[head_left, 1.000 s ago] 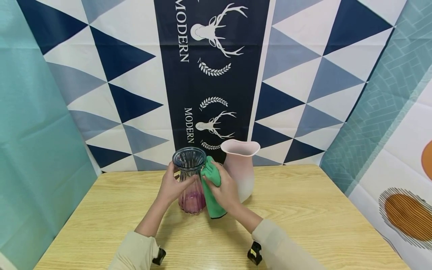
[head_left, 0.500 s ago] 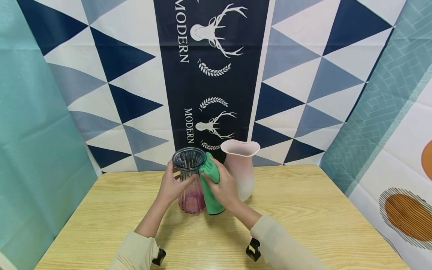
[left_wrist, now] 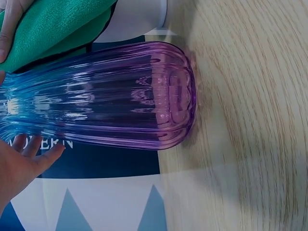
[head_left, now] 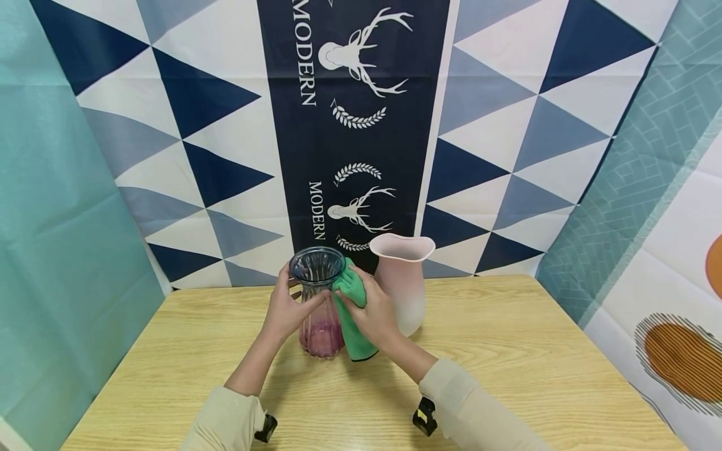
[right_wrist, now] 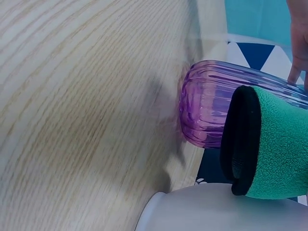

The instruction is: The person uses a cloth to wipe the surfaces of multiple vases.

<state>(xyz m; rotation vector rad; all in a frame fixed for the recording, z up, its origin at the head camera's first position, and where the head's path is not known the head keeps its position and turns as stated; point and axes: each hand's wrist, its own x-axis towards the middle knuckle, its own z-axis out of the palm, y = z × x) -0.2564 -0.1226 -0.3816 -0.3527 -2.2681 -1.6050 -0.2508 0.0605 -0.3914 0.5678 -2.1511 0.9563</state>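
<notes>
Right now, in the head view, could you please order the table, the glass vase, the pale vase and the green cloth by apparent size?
1. Table
2. Glass vase and pale vase: too alike to rank
3. Green cloth, partly hidden

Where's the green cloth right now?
In the head view, the green cloth is held in the right hand, at the right side of the glass vase and left of the pink-and-white vase.

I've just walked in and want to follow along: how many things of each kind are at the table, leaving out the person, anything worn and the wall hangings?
Vases: 2 (ribbed glass vase, pink-and-white vase)
Cloths: 1 (green cloth)
Total: 3
</notes>
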